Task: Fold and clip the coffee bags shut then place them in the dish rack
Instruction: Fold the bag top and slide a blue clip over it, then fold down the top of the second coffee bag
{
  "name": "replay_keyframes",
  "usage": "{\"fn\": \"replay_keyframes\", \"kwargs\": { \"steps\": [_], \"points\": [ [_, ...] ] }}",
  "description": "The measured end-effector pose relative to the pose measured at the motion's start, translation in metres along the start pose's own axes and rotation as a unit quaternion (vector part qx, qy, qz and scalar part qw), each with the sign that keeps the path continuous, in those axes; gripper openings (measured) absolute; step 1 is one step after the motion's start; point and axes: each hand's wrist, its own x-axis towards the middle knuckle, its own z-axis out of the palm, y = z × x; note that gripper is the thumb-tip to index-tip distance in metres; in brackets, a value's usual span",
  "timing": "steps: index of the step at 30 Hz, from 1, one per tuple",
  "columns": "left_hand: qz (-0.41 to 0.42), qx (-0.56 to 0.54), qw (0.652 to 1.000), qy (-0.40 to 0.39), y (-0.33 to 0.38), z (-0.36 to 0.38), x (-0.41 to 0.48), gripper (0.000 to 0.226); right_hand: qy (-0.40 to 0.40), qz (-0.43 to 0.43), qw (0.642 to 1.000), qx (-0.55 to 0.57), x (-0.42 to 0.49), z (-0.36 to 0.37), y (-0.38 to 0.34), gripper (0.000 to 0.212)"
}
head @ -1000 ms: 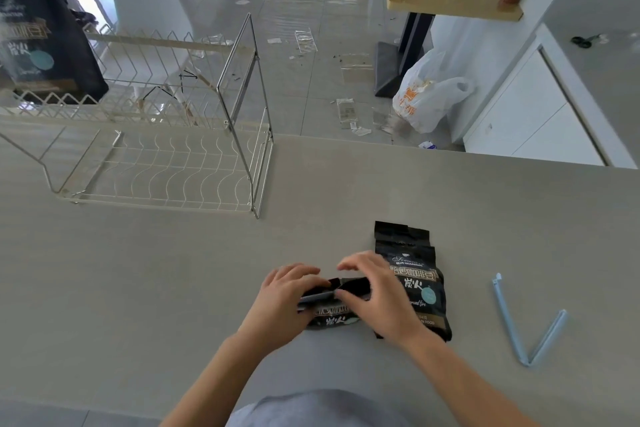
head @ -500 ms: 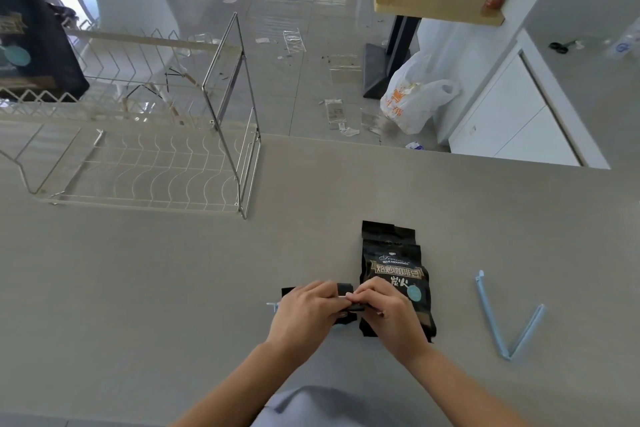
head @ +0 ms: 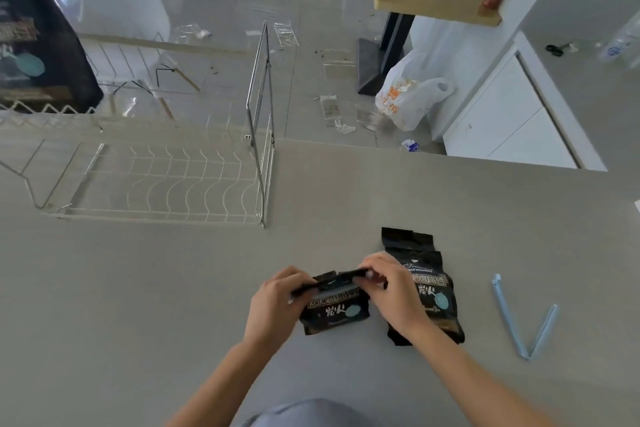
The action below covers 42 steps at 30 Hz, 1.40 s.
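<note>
On the grey worktop (head: 173,288), near its front edge, I am pinching the folded coffee bag (head: 334,310) top with left hand (head: 277,302) and right hand (head: 391,291), both closed, keeping the fold for clipping.

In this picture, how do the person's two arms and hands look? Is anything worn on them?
Both forearms are bare up to the bottom edge of the picture: no sleeves, no watch, no bracelet. The left hand and the right hand wear no gloves, and I see no rings. A grey-blue garment shows at the bottom edge.

Held coffee bag (head: 334,310): white characters "炭火". Second coffee bag (head: 427,288): same "炭火"; smaller print unreadable.
</note>
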Motion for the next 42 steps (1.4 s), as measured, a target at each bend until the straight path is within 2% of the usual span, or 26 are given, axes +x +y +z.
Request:
{"fn": "replay_keyframes", "kwargs": {
  "steps": [6,14,21,24,28,35,38,40,42],
  "points": [
    [-0.006,-0.054,0.996,0.072,-0.02,-0.045,0.036,0.022,0.011,0.007,0.999,0.039,0.053,0.027,-0.038,0.008],
    [-0.037,-0.049,0.997,0.047,-0.047,-0.078,0.067,0.017,0.046,0.068,0.996,0.022,0.099,0.075,-0.048,0.009],
    [-0.025,-0.013,0.999,0.02,-0.045,-0.078,0.077,0.019,0.055,0.093,0.994,0.029,0.097,0.075,-0.045,0.017],
    [0.012,0.044,0.999,0.015,-0.039,-0.08,0.078,0.029,0.06,0.09,0.992,0.058,0.089,0.073,-0.046,0.023],
    [0.066,0.111,0.99,0.05,-0.025,-0.078,0.066,0.038,0.068,0.09,0.991,0.075,0.071,0.074,-0.044,0.029],
    [0.141,0.124,0.975,0.115,0.004,-0.042,0.033,0.029,0.064,0.058,0.994,0.064,0.033,0.054,-0.026,0.031],
    [0.119,0.108,0.985,0.065,0.021,-0.008,0.023,0.03,0.046,0.056,0.996,0.05,0.014,0.032,-0.006,0.03],
    [0.063,0.091,0.993,-0.03,0.029,0.019,0.019,0.038,0.045,0.051,0.997,0.026,0.002,0.012,0.009,0.028],
    [-0.03,0.066,0.987,-0.146,0.035,0.044,0.015,0.052,0.08,0.056,0.995,-0.003,-0.009,-0.008,0.027,0.024]
  ]
}}
